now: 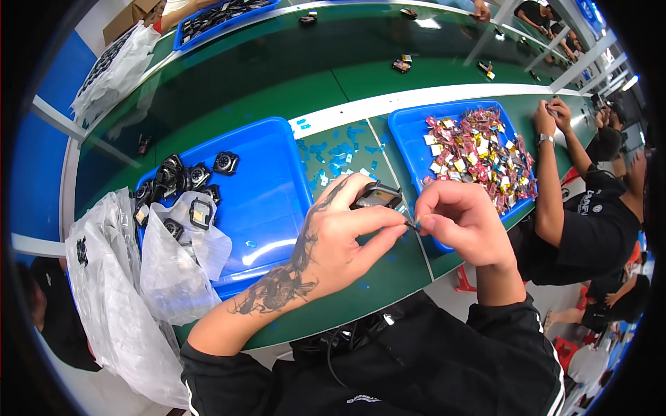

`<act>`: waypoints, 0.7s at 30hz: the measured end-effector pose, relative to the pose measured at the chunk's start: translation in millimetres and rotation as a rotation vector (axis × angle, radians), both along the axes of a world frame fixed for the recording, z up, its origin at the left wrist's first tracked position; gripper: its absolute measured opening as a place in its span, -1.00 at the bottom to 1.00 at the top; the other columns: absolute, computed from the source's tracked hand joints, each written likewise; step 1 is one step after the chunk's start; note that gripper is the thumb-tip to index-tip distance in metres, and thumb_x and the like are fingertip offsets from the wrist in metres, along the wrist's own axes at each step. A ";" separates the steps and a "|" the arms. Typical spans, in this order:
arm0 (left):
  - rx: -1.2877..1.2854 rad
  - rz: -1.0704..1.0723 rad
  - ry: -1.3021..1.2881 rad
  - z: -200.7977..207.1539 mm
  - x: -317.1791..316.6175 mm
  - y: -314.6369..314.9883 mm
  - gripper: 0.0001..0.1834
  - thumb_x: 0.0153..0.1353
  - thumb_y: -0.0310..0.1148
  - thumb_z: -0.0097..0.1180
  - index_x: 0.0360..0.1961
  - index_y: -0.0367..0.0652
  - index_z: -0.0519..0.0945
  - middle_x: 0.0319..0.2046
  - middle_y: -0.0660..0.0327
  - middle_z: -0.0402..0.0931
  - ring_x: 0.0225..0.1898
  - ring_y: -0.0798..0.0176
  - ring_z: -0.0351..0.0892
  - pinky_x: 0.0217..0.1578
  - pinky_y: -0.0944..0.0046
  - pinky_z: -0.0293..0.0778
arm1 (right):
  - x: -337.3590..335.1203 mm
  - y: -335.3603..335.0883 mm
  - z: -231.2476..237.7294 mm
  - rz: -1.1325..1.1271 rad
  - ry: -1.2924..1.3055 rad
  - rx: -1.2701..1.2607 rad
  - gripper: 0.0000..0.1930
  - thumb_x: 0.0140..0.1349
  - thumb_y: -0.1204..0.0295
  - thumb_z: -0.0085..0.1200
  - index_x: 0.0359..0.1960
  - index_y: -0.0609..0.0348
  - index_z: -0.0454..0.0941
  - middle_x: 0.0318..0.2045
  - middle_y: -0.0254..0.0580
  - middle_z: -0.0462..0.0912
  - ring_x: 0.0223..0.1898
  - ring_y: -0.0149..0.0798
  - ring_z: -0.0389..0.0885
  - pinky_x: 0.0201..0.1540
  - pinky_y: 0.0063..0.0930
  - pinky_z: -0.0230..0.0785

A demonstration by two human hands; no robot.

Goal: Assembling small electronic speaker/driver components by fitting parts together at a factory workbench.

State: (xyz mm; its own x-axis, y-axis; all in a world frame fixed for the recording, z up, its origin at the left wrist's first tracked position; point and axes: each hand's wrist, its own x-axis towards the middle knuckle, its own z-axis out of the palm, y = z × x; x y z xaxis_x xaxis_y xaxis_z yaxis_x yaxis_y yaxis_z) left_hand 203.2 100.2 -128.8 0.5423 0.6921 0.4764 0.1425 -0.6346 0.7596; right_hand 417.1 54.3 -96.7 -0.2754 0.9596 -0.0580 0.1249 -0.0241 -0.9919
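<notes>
Both hands meet over the green workbench between two blue trays. My left hand [336,232] is closed, with a black device housing [378,196], shaped like a watch case, held at its fingers. Its thumb and forefinger reach to a small dark piece [412,226], too small to name. My right hand [465,222] pinches at that same piece, its fingers pressed together. Beneath and beyond the hands, small blue film scraps [340,154] lie scattered. The right blue tray [404,142] is heaped with small wrapped silver, yellow and reddish parts [468,156], perhaps batteries.
The left blue tray [270,229] holds several black watch-like housings [198,175] and a clear plastic bag [180,270]. More plastic [107,298] hangs over the bench's left edge. Beyond a white rail, parts [401,65] sit on a green conveyor belt [277,76]. A co-worker [590,215] works at the right.
</notes>
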 end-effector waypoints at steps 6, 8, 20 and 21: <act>0.146 0.055 0.008 1.3 0.3 -1.1 -0.80 -0.10 -0.52 0.39 -0.37 -0.17 0.71 -0.31 0.13 0.53 -0.28 0.09 0.52 -0.28 0.21 0.47 | -12.6 11.7 -27.1 -0.109 0.306 -0.243 -0.88 0.27 0.47 0.01 -0.39 0.23 0.51 -0.48 -0.43 0.52 -0.44 -0.57 0.47 -0.39 -0.63 0.37; 0.174 0.115 0.011 1.1 0.6 -3.4 -0.80 -0.09 -0.57 0.37 -0.36 -0.19 0.70 -0.31 0.14 0.53 -0.32 0.12 0.52 -0.29 0.23 0.46 | -13.2 19.1 -41.8 -0.216 0.033 -0.045 -0.87 0.27 0.42 0.05 -0.40 0.20 0.50 -0.51 -0.38 0.52 -0.49 -0.45 0.50 -0.42 -0.55 0.40; -0.565 0.159 -0.279 -4.4 2.5 -5.0 -0.88 0.13 -0.49 0.28 -0.29 -0.29 0.70 -0.23 0.14 0.52 -0.31 0.38 0.56 -0.22 0.37 0.50 | -36.5 15.8 -28.8 -0.292 -0.103 0.452 -0.80 0.16 0.66 0.15 -0.16 0.30 0.58 -0.28 -0.21 0.58 -0.29 -0.41 0.58 -0.26 -0.58 0.46; -0.505 0.122 -0.257 -9.0 1.1 -3.5 -0.84 0.18 -0.51 0.22 -0.21 -0.28 0.69 -0.16 0.11 0.51 -0.25 0.37 0.56 -0.18 0.37 0.49 | -36.9 18.1 -29.3 -0.253 -0.175 0.536 -0.82 0.16 0.67 0.15 -0.18 0.31 0.58 -0.28 -0.21 0.59 -0.30 -0.43 0.58 -0.24 -0.58 0.46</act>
